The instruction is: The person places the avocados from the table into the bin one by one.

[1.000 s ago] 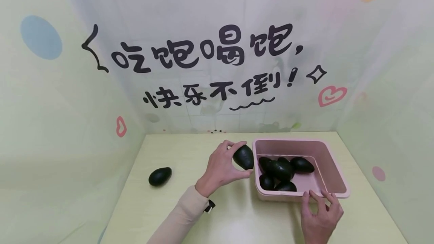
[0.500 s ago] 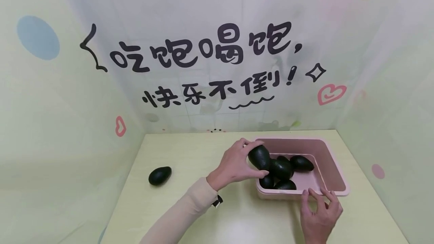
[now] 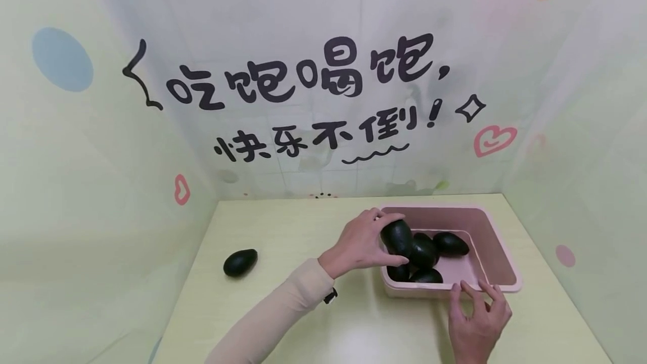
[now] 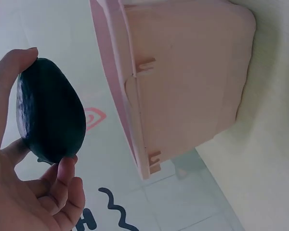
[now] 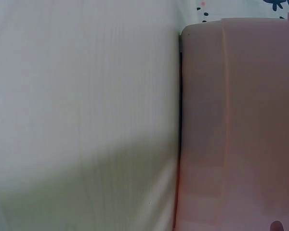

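Note:
My left hand (image 3: 361,240) grips a dark green avocado (image 3: 397,237) between thumb and fingers, over the left end of a pink plastic bin (image 3: 502,251). In the left wrist view the avocado (image 4: 52,110) is held up beyond the bin's rim. Several other avocados (image 3: 451,244) lie inside the bin, partly hidden by the left hand and what it holds. My right hand (image 3: 477,319) holds the bin's near rim toward the right with its fingertips. Low in the right wrist view, one fingertip (image 5: 277,225) shows against the bin's outer wall (image 5: 260,120).
One more avocado (image 3: 240,263) lies alone on the left part of the pale wooden table (image 3: 283,223). A printed cloth backdrop (image 3: 298,10) with large dark lettering stands behind and along both sides of the table.
My left hand has carried its avocado rightward from beside the bin to over its left end. The right hand has stayed at the near rim.

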Demonstrator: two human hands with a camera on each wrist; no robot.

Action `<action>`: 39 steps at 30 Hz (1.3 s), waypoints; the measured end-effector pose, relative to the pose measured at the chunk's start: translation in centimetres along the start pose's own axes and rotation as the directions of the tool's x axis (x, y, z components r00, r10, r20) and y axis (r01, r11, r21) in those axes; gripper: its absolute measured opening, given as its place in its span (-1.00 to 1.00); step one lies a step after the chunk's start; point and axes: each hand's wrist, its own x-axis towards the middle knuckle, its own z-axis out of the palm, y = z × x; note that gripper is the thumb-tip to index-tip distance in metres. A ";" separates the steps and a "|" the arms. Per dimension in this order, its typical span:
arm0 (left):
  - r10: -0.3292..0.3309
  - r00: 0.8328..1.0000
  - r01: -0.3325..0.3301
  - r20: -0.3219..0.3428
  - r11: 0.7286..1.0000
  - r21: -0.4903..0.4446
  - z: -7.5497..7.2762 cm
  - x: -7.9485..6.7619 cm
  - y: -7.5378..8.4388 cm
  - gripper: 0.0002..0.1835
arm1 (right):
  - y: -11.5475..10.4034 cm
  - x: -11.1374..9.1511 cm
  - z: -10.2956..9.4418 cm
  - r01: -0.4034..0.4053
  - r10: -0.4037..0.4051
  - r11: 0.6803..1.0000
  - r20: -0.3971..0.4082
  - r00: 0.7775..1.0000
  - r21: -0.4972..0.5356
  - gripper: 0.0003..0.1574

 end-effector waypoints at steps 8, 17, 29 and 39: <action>0.042 0.999 -0.041 -0.006 0.998 0.051 0.4 0.8 0.1 -0.03 | -0.2 0.0 0.1 -0.003 0.003 1.000 -0.002 1.000 0.008 -0.67; 0.034 0.999 -0.036 0.027 0.997 0.065 0.4 1.1 0.6 0.18 | -0.1 0.0 0.1 -0.006 0.006 1.000 0.014 1.000 -0.004 -0.66; 0.020 0.999 -0.019 -0.040 0.999 0.044 0.4 0.5 -0.6 0.02 | -0.4 -0.1 0.1 0.007 -0.007 1.000 -0.003 1.000 0.003 -0.63; -0.023 0.996 0.025 -0.087 0.999 0.025 0.5 -0.1 -1.2 -0.15 | -0.1 -0.2 0.0 -0.012 0.012 1.000 0.001 1.000 -0.005 -0.66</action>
